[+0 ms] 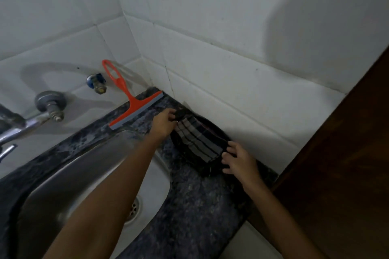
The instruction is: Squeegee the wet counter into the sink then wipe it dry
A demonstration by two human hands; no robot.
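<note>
A dark cloth with grey and white stripes (195, 141) lies on the dark speckled counter (195, 202) against the tiled wall. My left hand (165, 123) grips its far corner. My right hand (237, 161) pinches its near end. An orange squeegee (128, 101) leans against the wall in the back corner, blade on the counter, with no hand on it. The steel sink (84, 174) lies to the left, my left forearm crossing over it. Water beads show on the counter strip behind the sink.
A metal tap (31, 120) and a small blue-capped valve (96, 83) stick out of the white tiled wall at the left. A dark wooden panel (341, 164) closes off the right side. The sink drain (133, 208) sits near the front.
</note>
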